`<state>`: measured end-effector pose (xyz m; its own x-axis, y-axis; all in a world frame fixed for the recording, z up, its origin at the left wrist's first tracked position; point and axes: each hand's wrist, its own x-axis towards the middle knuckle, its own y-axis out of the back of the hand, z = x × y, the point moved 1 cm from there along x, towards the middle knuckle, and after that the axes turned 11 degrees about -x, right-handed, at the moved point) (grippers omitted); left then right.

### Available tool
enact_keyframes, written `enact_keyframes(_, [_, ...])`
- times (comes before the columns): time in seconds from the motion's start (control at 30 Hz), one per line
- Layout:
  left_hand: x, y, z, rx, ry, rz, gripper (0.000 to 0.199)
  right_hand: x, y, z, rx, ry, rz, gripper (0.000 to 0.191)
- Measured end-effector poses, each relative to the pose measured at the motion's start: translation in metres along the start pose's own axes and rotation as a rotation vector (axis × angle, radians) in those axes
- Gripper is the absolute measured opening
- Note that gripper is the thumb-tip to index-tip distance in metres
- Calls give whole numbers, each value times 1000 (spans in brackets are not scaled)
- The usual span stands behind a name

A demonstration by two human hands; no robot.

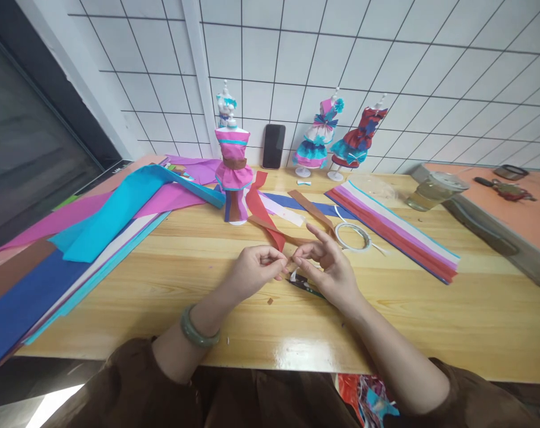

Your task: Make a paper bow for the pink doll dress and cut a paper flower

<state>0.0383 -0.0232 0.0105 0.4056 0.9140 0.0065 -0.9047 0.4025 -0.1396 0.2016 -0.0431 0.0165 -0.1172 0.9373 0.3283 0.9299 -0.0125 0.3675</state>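
My left hand is closed in a pinch, its fingertips nearly meeting those of my right hand above the wooden table. What the left fingers hold is too small to make out. Thumb and index finger of the right hand are pinched together, with the other fingers raised; a tiny brownish bit shows between the two hands. Beneath the right hand lies a dark tool, partly covered. Behind the hands are a red strip and a brown strip. A roll of white tape rests right of them.
A small mannequin in a pink dress stands behind the hands, near a phone. Two more dressed mannequins stand by the wall. Coloured sheets cover the left side. Layered strips and a cup are at right.
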Motion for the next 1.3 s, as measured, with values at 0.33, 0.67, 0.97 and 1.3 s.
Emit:
enact_keyframes(0.33, [0, 1, -3, -15, -9, -21, 23, 1, -1, 1, 21, -12, 18, 61])
enact_keyframes(0.67, [0, -1, -10, 42, -22, 57, 21, 1, -2, 1, 14, -20, 14, 60])
enact_keyframes(0.97, [1, 0, -10, 9, -28, 57, 19, 1, -4, -2, 21, -12, 37, 58])
enact_keyframes(1.3, [2, -4, -3, -116, -2, 84, 20, 1, -6, -3, 36, 8, 91, 59])
